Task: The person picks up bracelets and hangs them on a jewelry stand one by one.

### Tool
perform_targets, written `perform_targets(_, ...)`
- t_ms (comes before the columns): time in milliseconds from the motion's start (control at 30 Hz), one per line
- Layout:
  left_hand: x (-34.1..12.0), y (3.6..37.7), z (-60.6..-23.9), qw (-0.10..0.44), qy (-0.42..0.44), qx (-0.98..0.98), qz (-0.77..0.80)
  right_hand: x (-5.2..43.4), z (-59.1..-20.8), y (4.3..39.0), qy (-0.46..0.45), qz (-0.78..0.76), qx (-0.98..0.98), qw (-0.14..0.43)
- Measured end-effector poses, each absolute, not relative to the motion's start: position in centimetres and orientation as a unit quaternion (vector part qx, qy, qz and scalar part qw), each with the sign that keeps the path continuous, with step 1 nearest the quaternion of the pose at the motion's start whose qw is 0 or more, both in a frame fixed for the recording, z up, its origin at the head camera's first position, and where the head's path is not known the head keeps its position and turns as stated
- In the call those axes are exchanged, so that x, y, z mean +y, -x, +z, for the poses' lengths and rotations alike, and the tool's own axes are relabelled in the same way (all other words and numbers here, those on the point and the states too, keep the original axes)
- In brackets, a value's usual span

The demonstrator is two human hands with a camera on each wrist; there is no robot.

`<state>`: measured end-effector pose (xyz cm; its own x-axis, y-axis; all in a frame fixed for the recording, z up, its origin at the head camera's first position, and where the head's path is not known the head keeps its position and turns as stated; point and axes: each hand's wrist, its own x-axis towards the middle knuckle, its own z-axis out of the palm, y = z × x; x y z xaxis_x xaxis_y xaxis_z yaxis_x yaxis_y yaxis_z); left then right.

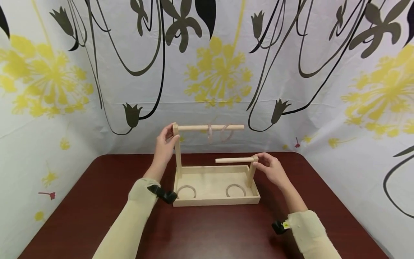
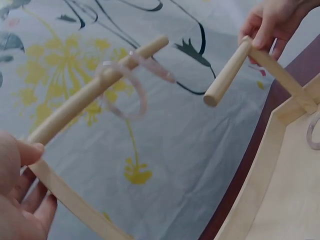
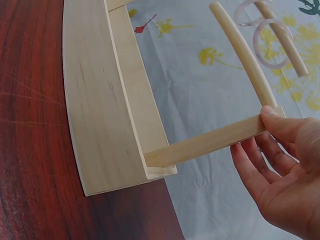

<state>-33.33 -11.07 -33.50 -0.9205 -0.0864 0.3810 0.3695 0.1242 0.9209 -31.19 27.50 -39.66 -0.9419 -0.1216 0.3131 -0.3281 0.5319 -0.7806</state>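
A shallow wooden tray (image 1: 216,202) carries a tall post (image 1: 178,158) on its left and a short post (image 1: 251,174) on its right, each with a round rod at the top. My left hand (image 1: 164,148) pinches the top of the tall post between thumb and fingers. With thumb above and fingers below, my right hand (image 3: 292,165) grips the short post's upper end beside the lower rod (image 1: 233,160). Two clear pinkish rings hang on the upper rod (image 2: 75,107), one of them a ring (image 2: 145,97) tilted across it. Inside the tray lie another ring (image 1: 186,186) and a second ring (image 1: 235,185).
The tray stands on a dark red-brown table (image 1: 210,233). A white cloth (image 1: 220,115) with yellow and grey flower prints hangs behind the table and along its sides. Black devices are strapped to both wrists, such as the left one (image 1: 163,194).
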Motion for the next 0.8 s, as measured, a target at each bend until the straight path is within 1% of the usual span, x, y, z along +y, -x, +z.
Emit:
perform_targets(300,-11.4,31.2,-33.7,0.149,0.086,-0.751,-0.637,27.0,-39.7,31.0,-0.129,0.475,-0.862,0.121)
perform_targets(700,-12.0,29.6,-34.6,0.161,0.042,-0.771,-0.614,27.1,-39.7,31.1,-0.121,0.475,-0.863,0.119)
perform_targets(800,-12.2,29.4,-35.3,0.155,0.043,-0.78,-0.605,26.4,-38.6,30.0,-0.123,0.476,-0.863,0.114)
